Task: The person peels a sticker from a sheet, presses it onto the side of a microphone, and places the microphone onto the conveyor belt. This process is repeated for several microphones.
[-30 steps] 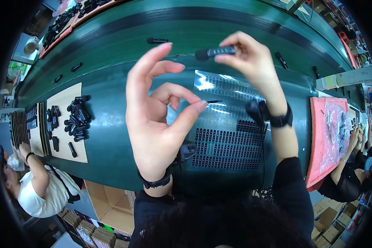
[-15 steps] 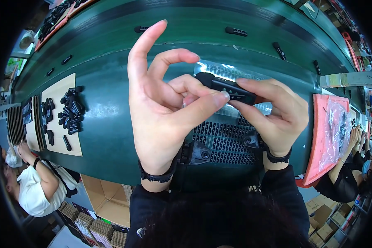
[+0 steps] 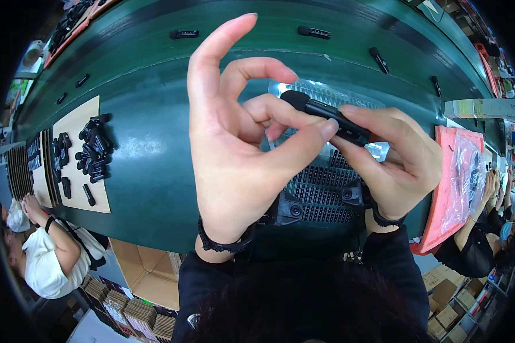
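A small black clip-on wireless microphone (image 3: pixel 323 108) with a round foam tip is held in front of me, slanting down to the right. My right hand (image 3: pixel 399 150) pinches its lower right end between thumb and fingers. My left hand (image 3: pixel 226 134) has thumb and index finger closed at the middle of its body, the thumb tip pressed on the near face. The other left fingers are raised and curled. Anything small under that thumb is hidden. Below the hands lies a clear sheet (image 3: pixel 320 90) with rows of small black labels (image 3: pixel 317 214), partly covered by my hands.
Several similar microphones (image 3: pixel 313 32) lie along the green bench's (image 3: pixel 149 211) far strip. At left, a cardboard sheet (image 3: pixel 91 200) bears a pile of microphones (image 3: pixel 94 146). Pink foam with clear plastic (image 3: pixel 440 188) lies at right. Co-workers sit on both sides; an open carton (image 3: pixel 149 274) stands below left.
Both hands and the microphone have shifted slightly right. The microphone has turned a little, and the left thumb now lies further over its body. The microphones on the far strip have moved left.
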Action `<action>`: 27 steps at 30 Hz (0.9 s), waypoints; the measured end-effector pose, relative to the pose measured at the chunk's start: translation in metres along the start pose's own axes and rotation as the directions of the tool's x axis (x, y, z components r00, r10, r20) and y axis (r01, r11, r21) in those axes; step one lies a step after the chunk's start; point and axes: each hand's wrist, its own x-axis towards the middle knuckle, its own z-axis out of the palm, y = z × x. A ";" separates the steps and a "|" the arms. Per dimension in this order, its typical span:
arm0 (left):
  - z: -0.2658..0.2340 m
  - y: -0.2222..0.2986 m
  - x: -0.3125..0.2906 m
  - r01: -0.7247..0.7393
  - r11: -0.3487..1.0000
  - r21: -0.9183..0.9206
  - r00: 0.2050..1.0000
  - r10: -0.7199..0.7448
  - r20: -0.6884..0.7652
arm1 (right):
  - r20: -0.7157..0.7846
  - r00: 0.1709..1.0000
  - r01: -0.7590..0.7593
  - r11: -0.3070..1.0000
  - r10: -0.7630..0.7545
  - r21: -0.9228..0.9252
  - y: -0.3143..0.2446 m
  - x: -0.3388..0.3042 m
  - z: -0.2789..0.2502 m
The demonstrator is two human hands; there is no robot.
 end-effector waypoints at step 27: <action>-0.007 -0.041 0.017 -0.039 0.792 0.609 0.999 0.017 0.043 | 0.137 0.956 -0.279 0.948 0.259 0.153 0.029 0.007 0.002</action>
